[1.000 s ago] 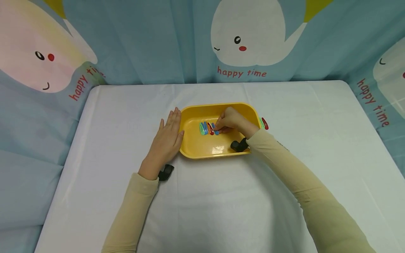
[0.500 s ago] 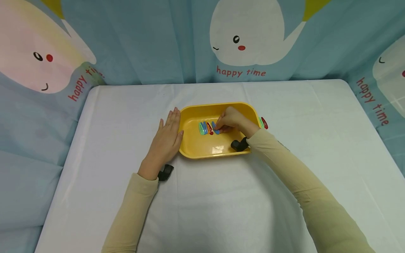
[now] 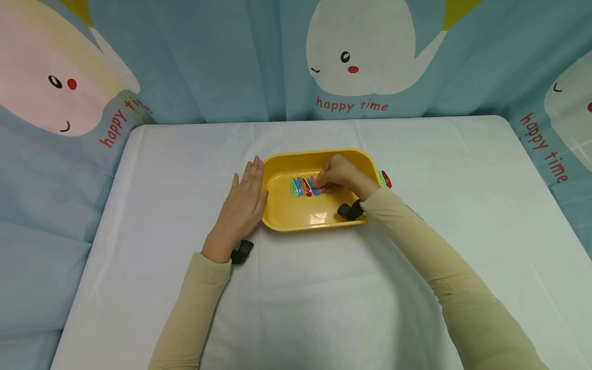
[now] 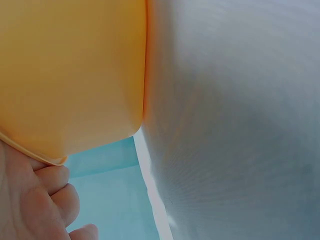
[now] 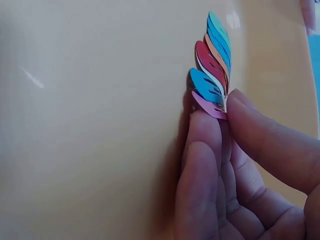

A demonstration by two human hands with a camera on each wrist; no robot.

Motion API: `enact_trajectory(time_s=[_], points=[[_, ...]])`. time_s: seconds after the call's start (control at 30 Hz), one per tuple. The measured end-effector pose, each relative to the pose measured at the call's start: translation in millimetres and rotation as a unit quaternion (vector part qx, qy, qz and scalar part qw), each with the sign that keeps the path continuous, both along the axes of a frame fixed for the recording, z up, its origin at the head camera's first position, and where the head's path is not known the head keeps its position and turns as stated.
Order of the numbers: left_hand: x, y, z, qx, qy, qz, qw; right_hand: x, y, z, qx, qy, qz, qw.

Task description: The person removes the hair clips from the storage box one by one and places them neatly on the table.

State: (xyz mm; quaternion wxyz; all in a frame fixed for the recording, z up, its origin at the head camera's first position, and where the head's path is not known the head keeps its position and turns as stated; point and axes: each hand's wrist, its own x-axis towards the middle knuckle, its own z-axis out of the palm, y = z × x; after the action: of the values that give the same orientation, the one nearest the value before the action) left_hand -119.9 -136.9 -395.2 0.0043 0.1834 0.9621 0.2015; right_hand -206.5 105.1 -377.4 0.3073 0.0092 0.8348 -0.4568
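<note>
My left hand (image 3: 243,203) lies with straight fingers along the left side of a yellow tray (image 3: 282,218), touching its rim. In the left wrist view its fingers (image 4: 65,200) are beside the tray wall (image 4: 75,75). My right hand (image 3: 341,174) reaches into the tray. Its thumb and fingers (image 5: 200,165) pinch a pink snap hair clip (image 5: 207,105) at the near end of a row. That row holds several hair clips (image 3: 300,187) standing side by side: green, blue, orange, red, white and blue ones. My fingers partly hide the pink clip.
Outside the tray's right rim, more hair clips, a green one (image 3: 382,179) and a red one (image 3: 387,180), lie on the white tablecloth (image 3: 296,298). Black wrist cameras, such as the right one (image 3: 350,211), sit near both hands. A blue curtain (image 3: 231,61) hangs behind the table.
A pink hair clip now shows at my right fingertips, to the right of the blue clip they were at half a second ago. My left hand has stayed at the tray rim.
</note>
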Motion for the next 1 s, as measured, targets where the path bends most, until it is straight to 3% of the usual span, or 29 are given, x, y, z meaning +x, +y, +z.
enact_trajectory(time_s=[1.0], points=[[0.4,-1.2,0.1,0.001,-0.003,-0.002,1.0000,3.1,12,12.7,-0.029,0.003,-0.007,0.9995]])
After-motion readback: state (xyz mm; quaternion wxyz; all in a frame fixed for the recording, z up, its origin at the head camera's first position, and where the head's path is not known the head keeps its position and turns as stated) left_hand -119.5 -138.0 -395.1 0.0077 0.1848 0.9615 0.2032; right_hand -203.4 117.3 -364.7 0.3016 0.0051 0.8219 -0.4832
